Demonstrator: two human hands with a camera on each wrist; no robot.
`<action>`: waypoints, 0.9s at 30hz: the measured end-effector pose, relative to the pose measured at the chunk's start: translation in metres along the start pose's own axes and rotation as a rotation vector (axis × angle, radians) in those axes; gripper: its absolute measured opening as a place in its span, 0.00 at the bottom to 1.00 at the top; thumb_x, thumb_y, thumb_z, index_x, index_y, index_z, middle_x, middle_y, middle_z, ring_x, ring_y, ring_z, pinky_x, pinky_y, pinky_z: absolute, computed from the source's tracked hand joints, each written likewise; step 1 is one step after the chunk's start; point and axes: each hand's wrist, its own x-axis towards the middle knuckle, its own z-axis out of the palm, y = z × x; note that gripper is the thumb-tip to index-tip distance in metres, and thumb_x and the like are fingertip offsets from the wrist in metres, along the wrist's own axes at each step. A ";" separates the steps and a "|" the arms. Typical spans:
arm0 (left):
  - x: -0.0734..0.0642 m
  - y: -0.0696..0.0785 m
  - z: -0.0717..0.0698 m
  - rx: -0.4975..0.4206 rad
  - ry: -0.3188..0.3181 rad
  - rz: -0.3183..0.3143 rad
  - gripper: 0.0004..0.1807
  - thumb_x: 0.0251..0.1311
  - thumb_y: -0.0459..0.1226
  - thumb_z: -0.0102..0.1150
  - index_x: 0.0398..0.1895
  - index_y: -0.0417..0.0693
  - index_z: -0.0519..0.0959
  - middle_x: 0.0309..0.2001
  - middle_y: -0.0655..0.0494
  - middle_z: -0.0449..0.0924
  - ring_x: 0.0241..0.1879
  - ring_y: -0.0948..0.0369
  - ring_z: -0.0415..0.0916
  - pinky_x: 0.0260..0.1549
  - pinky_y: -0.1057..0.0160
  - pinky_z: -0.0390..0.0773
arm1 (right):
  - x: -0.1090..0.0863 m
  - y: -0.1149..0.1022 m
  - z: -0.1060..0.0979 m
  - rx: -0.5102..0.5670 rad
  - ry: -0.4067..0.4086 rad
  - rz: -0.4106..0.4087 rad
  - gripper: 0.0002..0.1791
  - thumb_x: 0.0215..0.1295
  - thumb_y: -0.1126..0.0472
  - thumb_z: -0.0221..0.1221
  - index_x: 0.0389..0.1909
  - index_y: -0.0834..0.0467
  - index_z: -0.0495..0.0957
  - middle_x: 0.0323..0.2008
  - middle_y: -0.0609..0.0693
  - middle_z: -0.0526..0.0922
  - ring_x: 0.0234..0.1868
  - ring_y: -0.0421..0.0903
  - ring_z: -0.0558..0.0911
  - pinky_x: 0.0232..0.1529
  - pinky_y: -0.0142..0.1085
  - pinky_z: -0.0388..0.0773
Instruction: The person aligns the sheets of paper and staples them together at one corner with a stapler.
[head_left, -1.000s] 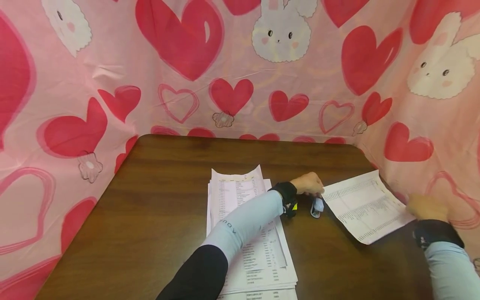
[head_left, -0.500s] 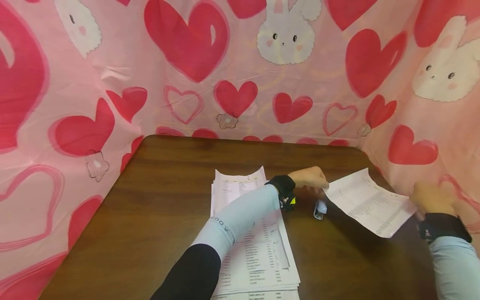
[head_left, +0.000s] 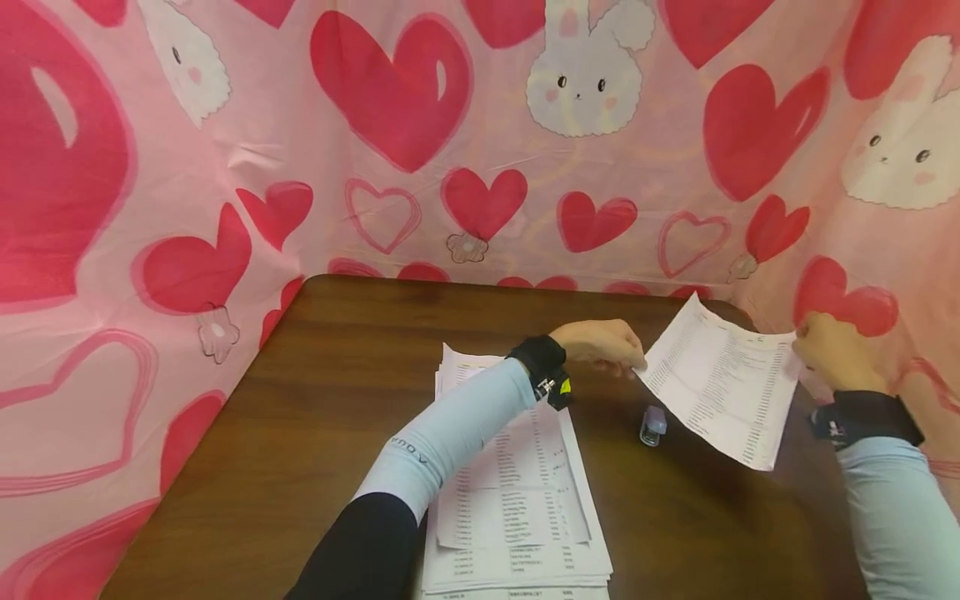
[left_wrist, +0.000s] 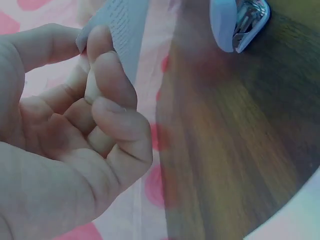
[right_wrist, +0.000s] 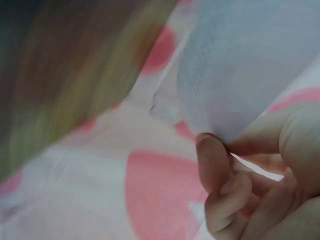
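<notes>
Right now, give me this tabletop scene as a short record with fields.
Left hand: pinches one corner of a white printed paper sheet
Right hand: pinches another corner of that sheet
Tool: small pale purple and metal stapler, on the brown wood-grain table, touched by neither hand
Pile: stack of white printed papers, partly hidden behind the light blue left sleeve
Backdrop: pink cloth with a heart-and-rabbit print

The left sleeve (head_left: pixel 457 437) is pale blue, with dark lettering (head_left: pixel 408 452) that begins "AQU", and meets black cloth (head_left: pixel 367 542) higher up. The right sleeve (head_left: pixel 896 508) is pale blue too. Each wrist wears a wide black band: the left band (head_left: pixel 537 357) carries a yellow-green patch (head_left: pixel 566 386), the right band (head_left: pixel 877 417) a small pale mark (head_left: pixel 835 428).
</notes>
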 end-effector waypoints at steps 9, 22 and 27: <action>-0.032 -0.027 -0.030 -0.087 -0.010 0.029 0.11 0.65 0.36 0.56 0.32 0.35 0.80 0.23 0.51 0.74 0.20 0.58 0.64 0.21 0.63 0.63 | 0.037 -0.046 0.015 0.030 0.149 -0.036 0.19 0.67 0.61 0.46 0.51 0.72 0.67 0.45 0.76 0.75 0.32 0.66 0.75 0.21 0.45 0.73; -0.077 -0.061 -0.063 -0.187 0.031 -0.010 0.13 0.61 0.41 0.65 0.30 0.38 0.81 0.34 0.35 0.74 0.33 0.49 0.74 0.33 0.59 0.71 | 0.077 -0.091 0.043 0.278 0.352 -0.192 0.17 0.68 0.62 0.46 0.47 0.71 0.74 0.39 0.71 0.78 0.34 0.58 0.72 0.25 0.30 0.64; -0.101 -0.070 -0.072 -0.177 0.038 0.011 0.14 0.61 0.41 0.65 0.34 0.35 0.80 0.30 0.47 0.77 0.27 0.55 0.70 0.27 0.63 0.69 | 0.084 -0.116 0.053 0.320 0.391 -0.137 0.17 0.68 0.61 0.46 0.47 0.69 0.76 0.40 0.70 0.80 0.36 0.59 0.75 0.30 0.36 0.65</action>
